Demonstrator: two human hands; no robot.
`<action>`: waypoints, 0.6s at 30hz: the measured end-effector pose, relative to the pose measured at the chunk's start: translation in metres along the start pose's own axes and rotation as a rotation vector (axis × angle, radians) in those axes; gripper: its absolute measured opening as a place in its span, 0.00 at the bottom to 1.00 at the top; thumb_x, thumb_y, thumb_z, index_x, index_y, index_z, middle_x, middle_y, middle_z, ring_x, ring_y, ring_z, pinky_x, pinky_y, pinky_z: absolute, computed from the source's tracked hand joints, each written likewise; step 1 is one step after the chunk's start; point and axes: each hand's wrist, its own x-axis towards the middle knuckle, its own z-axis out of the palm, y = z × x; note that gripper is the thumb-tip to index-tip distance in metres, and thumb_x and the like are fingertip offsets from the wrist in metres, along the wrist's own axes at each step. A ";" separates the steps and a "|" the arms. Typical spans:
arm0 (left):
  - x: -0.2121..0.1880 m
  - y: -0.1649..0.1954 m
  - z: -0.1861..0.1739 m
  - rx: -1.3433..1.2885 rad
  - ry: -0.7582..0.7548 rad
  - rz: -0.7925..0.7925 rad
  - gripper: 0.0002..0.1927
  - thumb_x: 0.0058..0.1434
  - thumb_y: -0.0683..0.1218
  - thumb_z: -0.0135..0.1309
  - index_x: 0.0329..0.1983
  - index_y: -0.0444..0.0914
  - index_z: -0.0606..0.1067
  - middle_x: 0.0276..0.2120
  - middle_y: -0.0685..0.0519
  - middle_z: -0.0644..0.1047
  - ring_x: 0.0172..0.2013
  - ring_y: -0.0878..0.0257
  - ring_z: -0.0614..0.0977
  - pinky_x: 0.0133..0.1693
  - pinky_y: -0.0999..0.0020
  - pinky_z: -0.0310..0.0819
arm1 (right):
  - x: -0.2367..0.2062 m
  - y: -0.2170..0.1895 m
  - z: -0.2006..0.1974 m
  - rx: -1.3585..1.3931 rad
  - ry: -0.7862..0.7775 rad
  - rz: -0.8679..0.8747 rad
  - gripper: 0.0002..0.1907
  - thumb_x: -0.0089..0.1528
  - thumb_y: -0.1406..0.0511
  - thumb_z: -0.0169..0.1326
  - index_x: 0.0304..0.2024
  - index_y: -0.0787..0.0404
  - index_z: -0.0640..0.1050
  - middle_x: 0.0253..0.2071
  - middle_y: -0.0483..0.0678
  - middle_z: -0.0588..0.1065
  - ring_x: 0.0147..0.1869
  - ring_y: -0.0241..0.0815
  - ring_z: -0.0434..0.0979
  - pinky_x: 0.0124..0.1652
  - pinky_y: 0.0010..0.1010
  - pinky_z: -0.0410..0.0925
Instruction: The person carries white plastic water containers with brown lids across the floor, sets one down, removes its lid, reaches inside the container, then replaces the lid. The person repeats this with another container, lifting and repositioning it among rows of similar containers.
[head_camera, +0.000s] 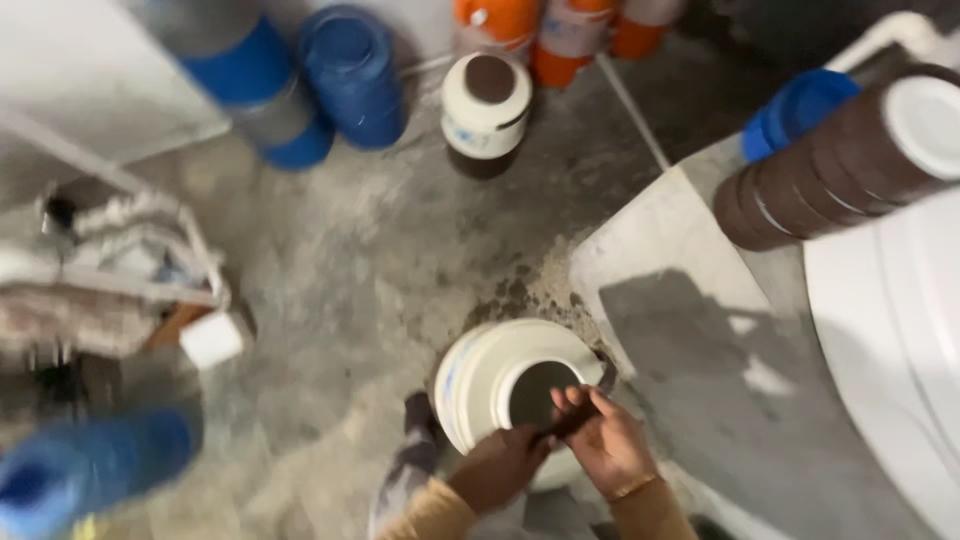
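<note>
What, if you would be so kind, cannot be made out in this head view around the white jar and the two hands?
- White jar: its lower side is hidden by both hands.
- Left hand and right hand: motion blur hides the grip and whatever dark thing lies between them.
- Blue object: blurred and cut by the left edge.
- Brown stack: blurred and cut by the right edge.

2 blue drums (350, 75), brown stacked lids (820, 170), orange bottles (570, 35)

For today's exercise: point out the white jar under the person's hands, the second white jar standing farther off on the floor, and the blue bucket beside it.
White jar under the hands (480, 375), head view: on its pale shoulder.
Second white jar (487, 112), head view: on its white side wall.
Blue bucket (352, 75), head view: on its side.
</note>
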 end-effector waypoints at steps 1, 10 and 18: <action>0.002 0.001 0.011 0.016 -0.005 -0.020 0.23 0.69 0.62 0.46 0.42 0.38 0.77 0.33 0.37 0.80 0.37 0.36 0.81 0.39 0.42 0.73 | -0.001 -0.007 -0.012 -0.046 0.027 0.043 0.09 0.68 0.61 0.46 0.42 0.60 0.72 0.41 0.50 0.77 0.53 0.50 0.79 0.54 0.44 0.70; 0.057 -0.037 0.074 0.248 0.205 -0.228 0.22 0.68 0.62 0.50 0.35 0.40 0.78 0.29 0.45 0.81 0.33 0.44 0.83 0.36 0.47 0.75 | 0.067 -0.045 -0.035 -0.382 0.153 0.404 0.18 0.64 0.53 0.56 0.45 0.60 0.77 0.45 0.49 0.80 0.48 0.45 0.80 0.49 0.39 0.72; 0.091 -0.131 0.095 0.333 0.195 -0.198 0.17 0.67 0.57 0.52 0.36 0.39 0.76 0.28 0.46 0.81 0.32 0.47 0.83 0.35 0.51 0.75 | 0.138 0.007 -0.057 -0.403 0.192 0.366 0.12 0.64 0.57 0.61 0.40 0.57 0.75 0.37 0.47 0.76 0.41 0.42 0.78 0.47 0.39 0.74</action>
